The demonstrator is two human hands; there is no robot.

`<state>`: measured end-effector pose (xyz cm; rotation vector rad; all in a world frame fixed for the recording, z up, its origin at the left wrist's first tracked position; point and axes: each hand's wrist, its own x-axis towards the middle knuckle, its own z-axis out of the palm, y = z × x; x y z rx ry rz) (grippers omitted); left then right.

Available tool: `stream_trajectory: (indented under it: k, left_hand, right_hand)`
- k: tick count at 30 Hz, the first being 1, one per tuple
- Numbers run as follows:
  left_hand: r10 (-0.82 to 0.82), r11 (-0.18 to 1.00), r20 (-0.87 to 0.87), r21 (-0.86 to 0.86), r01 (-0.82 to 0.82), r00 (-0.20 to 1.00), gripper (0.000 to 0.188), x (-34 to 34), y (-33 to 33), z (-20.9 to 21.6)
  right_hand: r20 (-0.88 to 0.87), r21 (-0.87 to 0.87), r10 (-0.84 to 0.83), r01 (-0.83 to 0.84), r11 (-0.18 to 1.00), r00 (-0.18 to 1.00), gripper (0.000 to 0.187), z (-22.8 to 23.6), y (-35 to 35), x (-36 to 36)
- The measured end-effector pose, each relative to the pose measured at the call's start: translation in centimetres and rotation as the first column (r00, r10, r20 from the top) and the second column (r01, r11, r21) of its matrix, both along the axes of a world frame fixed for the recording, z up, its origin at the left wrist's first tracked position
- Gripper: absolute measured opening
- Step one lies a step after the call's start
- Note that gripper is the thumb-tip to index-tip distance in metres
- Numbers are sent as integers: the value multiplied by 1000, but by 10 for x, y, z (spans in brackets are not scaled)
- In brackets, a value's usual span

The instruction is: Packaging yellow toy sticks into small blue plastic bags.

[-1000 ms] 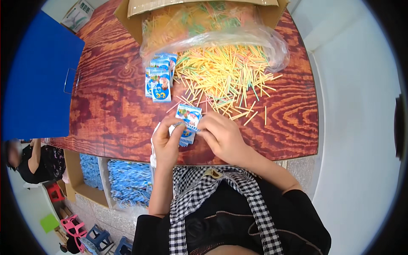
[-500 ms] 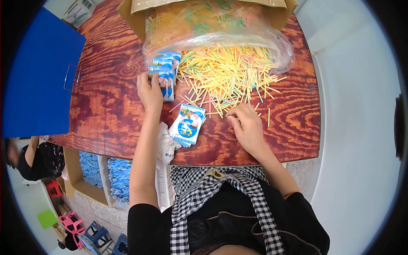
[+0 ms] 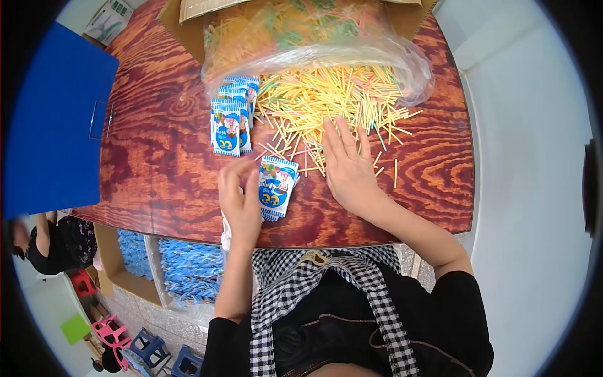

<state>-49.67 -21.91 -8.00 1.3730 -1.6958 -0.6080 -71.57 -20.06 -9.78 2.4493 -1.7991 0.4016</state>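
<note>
A heap of thin pastel sticks point(image 3: 314, 94), mostly yellow with some pink and green, spills from a clear plastic bag point(image 3: 411, 75) onto the table. My right hand point(image 3: 350, 173) lies with fingers spread, its fingertips on the heap's near edge. Several blue-and-white packets point(image 3: 227, 129) overlap in a pile left of the sticks. Closer to me is a small stack of matching packets point(image 3: 276, 188). Beside that stack's left edge hovers my left hand point(image 3: 240, 201), slightly blurred, fingers loosely bent and apart, with no packet visible in it. A white cloth point(image 3: 226, 234) is mostly hidden behind it.
The bag sits in a cardboard box point(image 3: 182, 31) at the far side of the reddish wood-grain table point(image 3: 151, 144). A blue panel point(image 3: 56, 125) stands at left. Below the table edge are bins of blue packets point(image 3: 188, 264). Another person point(image 3: 63, 242) is at far left.
My left hand has left the packet pile and come back toward the nearer stack. My right hand has moved forward and left, its fingers now spread onto the sticks.
</note>
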Motion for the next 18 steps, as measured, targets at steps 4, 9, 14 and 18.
stream_trajectory:
  k: [4,9,14,18]
  left_hand:
    - [35,999,51,-33,-33,998,17,-3,16,-11]
    - [44,999,-27,14,-43,999,17,-6,19,-15]
    - [28,999,-43,22,-27,999,17,-8,13,-11]
    - [21,999,-54,28,-19,998,18,-5,13,-12]
  right_hand:
    - [97,86,-59,50,995,994,68,9,1,10]
    - [226,62,-196,186,981,954,76,7,3,25]
    - [183,51,-242,236,970,953,78,4,-12,25]
    - [73,114,-269,260,959,960,76,0,-14,-1]
